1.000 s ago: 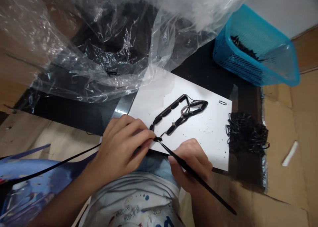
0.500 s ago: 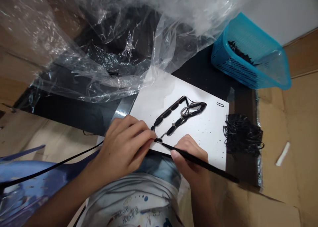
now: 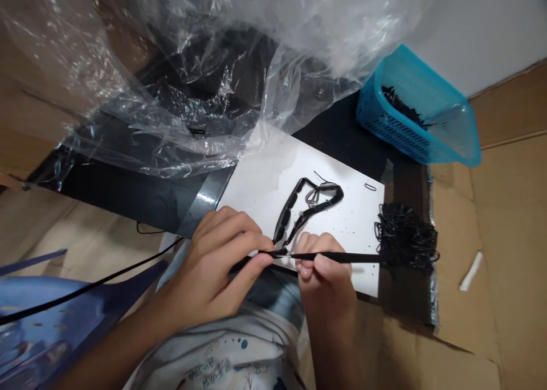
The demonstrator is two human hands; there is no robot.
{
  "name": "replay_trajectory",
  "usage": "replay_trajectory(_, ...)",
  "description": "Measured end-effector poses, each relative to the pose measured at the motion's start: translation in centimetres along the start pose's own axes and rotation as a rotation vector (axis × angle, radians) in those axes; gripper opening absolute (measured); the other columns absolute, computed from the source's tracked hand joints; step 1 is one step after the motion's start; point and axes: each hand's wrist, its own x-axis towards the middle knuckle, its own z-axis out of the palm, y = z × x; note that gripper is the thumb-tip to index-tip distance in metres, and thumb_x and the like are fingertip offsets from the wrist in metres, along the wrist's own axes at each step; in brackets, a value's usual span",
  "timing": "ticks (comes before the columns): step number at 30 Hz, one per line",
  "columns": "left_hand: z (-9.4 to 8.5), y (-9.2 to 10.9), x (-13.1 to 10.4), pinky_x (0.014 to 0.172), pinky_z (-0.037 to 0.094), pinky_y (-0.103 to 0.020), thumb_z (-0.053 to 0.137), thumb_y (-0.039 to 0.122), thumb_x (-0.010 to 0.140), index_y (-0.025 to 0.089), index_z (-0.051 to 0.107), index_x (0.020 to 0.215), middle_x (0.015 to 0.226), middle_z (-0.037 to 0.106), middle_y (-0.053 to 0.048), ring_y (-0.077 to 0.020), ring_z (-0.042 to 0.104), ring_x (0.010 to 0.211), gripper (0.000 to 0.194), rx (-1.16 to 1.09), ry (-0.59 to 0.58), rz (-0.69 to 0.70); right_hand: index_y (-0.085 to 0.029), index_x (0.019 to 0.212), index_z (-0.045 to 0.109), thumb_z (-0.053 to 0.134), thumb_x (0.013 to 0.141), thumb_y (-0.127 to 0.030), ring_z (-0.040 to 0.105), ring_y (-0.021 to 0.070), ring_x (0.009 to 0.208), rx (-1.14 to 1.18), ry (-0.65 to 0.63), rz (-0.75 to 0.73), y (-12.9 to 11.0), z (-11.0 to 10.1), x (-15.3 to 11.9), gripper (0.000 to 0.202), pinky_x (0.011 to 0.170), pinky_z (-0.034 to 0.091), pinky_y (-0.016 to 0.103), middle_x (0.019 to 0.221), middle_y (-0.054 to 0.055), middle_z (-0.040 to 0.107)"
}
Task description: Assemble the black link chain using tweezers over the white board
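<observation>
My left hand (image 3: 226,259) pinches the black strip (image 3: 281,226), probably to steady it; my right hand (image 3: 327,267) grips the slim tool (image 3: 356,258), tip close in.

Glossy blk tabletop (image 3: 128,201) nr blue plastic chair (image 3: 43,290), pale flr (image 3: 47,225) below; grey-white wall (image 3: 508,25), upper rt, above brown cardbd (image 3: 517,225).

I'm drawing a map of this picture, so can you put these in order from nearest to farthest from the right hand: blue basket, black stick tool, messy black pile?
In the head view, from the right hand:
1. Black stick tool: held in it.
2. Messy black pile: off to its right.
3. Blue basket: up at the picture's upper right.
</observation>
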Motion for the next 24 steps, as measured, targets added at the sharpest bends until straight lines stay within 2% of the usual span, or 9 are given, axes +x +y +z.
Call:
replay_trajectory(7, 0.6, 1.0, 0.4, 0.071, 0.037, -0.033, 0.056, 0.009, 0.087, 0.019, 0.060, 0.089, 0.080, 0.058, -0.001, -0.0163, 0.050, 0.077, 0.011, -0.153, 0.000, -0.018, -0.019, 0.051, 0.047, 0.053, 0.067, -0.024, 0.035, 0.0101, 0.047, 0.315, 0.000, 0.189, -0.3, 1.1, 0.1, 0.018, 0.052, 0.037, 0.021, 0.043, -0.005, 0.034)
replay_trajectory(13, 1.1, 1.7, 1.7, 0.068, 0.035, -0.031, 0.053, 0.009, 0.088, 0.018, 0.061, 0.077, 0.072, 0.055, 0.001, -0.0142, 0.048, 0.072, 0.016, -0.245, -0.055, -0.055, -0.018, 0.047, 0.037, 0.053, 0.066, -0.025, 0.026, 0.0080, 0.041, 0.505, 0.022, 0.286, -0.5, 1.5, 0.3, 0.026, 0.043, 0.031, 0.016, 0.040, -0.007, 0.022)
replay_trajectory(18, 1.4, 1.4, 2.2, 0.066, 0.035, -0.030, 0.052, 0.011, 0.087, 0.016, 0.054, 0.066, 0.067, 0.053, 0.001, -0.0131, 0.047, 0.068, 0.022, -0.243, -0.064, -0.101, -0.018, 0.050, 0.027, 0.056, 0.068, -0.024, 0.019, 0.0077, 0.042, 0.570, 0.011, 0.165, -2.3, 0.5, 1.1, 0.035, 0.041, 0.027, 0.014, 0.039, -0.008, 0.017)
replay_trajectory(21, 1.4, 1.4, 2.3, 0.067, 0.036, -0.029, 0.052, 0.011, 0.088, 0.016, 0.055, 0.066, 0.067, 0.053, 0.002, -0.0122, 0.048, 0.067, 0.022, -0.297, -0.063, -0.115, -0.018, 0.049, 0.027, 0.055, 0.066, -0.022, 0.018, 0.0085, 0.042, 0.471, 0.076, 0.068, -2.9, -0.5, 1.4, 0.033, 0.040, 0.025, 0.016, 0.039, -0.008, 0.016)
replay_trajectory(24, 1.4, 1.4, 2.3, 0.066, 0.036, -0.029, 0.053, 0.013, 0.087, 0.016, 0.056, 0.066, 0.067, 0.053, 0.002, -0.0123, 0.048, 0.067, 0.022, -0.283, -0.070, -0.125, -0.018, 0.050, 0.036, 0.055, 0.069, -0.024, 0.025, 0.0094, 0.044, 0.309, 0.168, -0.021, -2.7, -1.1, 1.0, 0.028, 0.043, 0.028, 0.019, 0.041, -0.007, 0.021)
